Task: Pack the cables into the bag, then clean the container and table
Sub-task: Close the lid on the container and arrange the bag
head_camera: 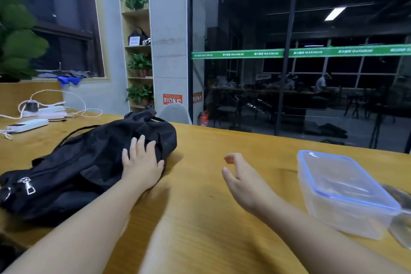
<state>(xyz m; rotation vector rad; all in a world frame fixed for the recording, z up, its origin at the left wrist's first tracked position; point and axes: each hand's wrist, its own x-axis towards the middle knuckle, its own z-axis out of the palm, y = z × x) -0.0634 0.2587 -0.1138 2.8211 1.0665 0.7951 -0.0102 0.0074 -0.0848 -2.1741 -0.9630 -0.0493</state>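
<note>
Black bag [73, 162] lies on its side at the left of the wooden table [211, 229], zipper pulls toward the near-left end. Left hand [142, 162] rests palm-down on the bag's upper right part, fingers [139, 143] straight and slightly spread, touching the fabric, not gripping. Clear container [342, 193] with blue-edged rim sits at the right of the table, well apart from the bag; a clear lid [400, 224] lies partly under or just beside its right end, cannot tell which. Right hand [240, 176] hovers above bare table between bag and container, fingers loosely curled, thumb and forefinger apart, holding nothing. No cables visible at the bag or in the container.

Readable text: green strip [300, 52] across the glass wall repeats "MAXIMUM". Orange wall sticker [172, 99] too small to read.

Both forearms reach forward from the bottom edge, left angled toward the bag, right angled up-left. White power strips [44, 112] and cords sit far left.
</note>
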